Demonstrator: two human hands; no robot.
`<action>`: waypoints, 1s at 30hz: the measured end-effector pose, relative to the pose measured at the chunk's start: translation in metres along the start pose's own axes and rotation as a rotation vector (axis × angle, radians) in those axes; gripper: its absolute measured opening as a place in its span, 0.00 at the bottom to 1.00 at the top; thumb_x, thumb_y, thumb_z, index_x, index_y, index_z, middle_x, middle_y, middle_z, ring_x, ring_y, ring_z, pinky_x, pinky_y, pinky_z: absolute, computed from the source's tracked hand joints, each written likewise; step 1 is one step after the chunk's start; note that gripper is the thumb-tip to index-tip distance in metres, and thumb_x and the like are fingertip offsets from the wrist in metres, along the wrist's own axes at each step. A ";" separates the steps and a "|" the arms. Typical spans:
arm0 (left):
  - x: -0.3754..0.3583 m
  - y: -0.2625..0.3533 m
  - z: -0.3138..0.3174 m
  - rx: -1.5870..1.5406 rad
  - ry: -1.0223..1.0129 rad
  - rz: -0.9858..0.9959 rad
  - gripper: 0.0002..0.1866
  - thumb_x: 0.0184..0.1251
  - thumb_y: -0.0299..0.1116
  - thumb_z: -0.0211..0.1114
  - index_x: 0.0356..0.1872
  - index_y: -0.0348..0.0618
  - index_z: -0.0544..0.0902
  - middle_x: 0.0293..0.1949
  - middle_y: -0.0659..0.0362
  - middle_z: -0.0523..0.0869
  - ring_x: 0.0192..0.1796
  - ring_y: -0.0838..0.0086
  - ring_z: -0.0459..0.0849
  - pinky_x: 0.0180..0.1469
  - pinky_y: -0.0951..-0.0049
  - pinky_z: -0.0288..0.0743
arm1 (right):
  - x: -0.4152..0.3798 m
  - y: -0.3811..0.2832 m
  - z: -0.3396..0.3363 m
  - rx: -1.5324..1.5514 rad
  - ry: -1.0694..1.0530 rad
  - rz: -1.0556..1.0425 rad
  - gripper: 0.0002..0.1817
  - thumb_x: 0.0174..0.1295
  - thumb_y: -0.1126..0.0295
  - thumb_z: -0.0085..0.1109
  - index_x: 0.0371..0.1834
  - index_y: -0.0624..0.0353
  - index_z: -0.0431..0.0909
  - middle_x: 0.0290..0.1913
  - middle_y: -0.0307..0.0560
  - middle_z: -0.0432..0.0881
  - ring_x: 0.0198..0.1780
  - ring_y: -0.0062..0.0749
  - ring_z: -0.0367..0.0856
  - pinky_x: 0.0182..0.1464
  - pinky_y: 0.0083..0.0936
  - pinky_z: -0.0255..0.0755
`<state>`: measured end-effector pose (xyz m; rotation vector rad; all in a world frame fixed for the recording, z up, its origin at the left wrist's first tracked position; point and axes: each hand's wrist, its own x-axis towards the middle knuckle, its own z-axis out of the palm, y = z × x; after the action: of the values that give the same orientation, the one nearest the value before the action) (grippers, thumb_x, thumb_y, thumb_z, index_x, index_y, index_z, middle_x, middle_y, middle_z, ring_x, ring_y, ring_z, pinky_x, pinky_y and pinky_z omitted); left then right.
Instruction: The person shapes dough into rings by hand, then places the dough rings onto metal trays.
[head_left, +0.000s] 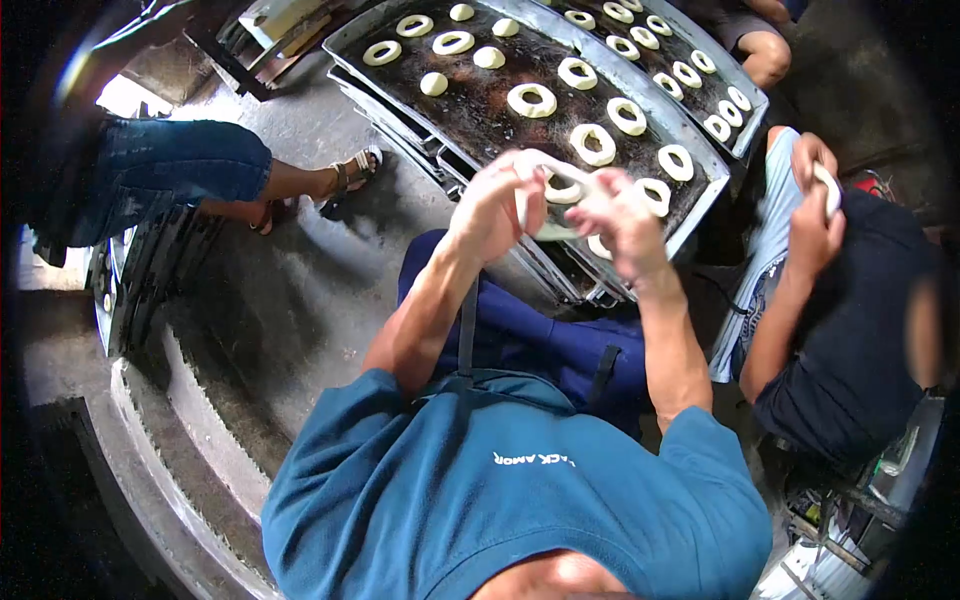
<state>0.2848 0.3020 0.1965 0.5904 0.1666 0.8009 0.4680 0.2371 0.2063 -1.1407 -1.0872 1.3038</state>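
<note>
A pale dough ring [548, 161] is stretched between my two hands, above the near end of a dark metal tray [520, 65]. My left hand [493, 208] has its fingers curled round the ring's left side. On the other side my right hand [632, 228] grips it, blurred by motion, with the thumb pointing inward. Several dough rings, such as this one [593, 145], lie on the tray with a few round dough balls [489, 57] at its far left. My hands partly hide the rings closest to me.
A second tray [700, 100] of dough rings lies beyond, to the right. At right a co-worker [850, 300] holds a dough ring [828, 190] in both hands. Someone's denim-covered leg [190, 165] and sandalled foot [352, 172] are at left. Stacked trays [150, 270] stand behind that leg.
</note>
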 end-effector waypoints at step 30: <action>-0.266 0.013 -0.156 0.522 0.973 0.051 0.18 0.69 0.33 0.57 0.56 0.36 0.74 0.52 0.51 0.80 0.53 0.67 0.80 0.54 0.66 0.75 | 0.202 0.074 0.061 -0.697 -0.005 0.252 0.17 0.65 0.53 0.52 0.36 0.57 0.78 0.30 0.46 0.81 0.28 0.30 0.82 0.21 0.27 0.74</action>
<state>0.0370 0.1861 0.0539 0.6474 1.2852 1.0510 0.3971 0.4357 0.1323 -1.8344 -1.4957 1.1342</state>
